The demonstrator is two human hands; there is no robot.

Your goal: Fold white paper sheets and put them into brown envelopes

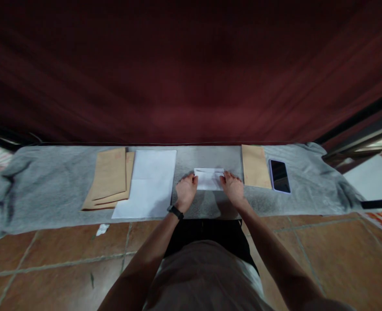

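Note:
A folded sheet of white paper (209, 180) lies on the grey cloth between my hands, its folded edge lifted a little along the top. My left hand (186, 190), with a dark band on the wrist, is closed on its left end. At the right end, my right hand (233, 188) pinches the same paper with thumb and curled fingers. Left of my left hand are larger white sheets (152, 181) lying flat. Just right of my right hand is a brown envelope (256, 167).
Several brown envelopes (110, 172) are stacked at the left, overlapping the white sheets' edge. A phone (279, 176) lies at the right on the grey cloth (317, 185). A dark red curtain (191, 86) rises behind. A white scrap (102, 229) is on the tiled floor.

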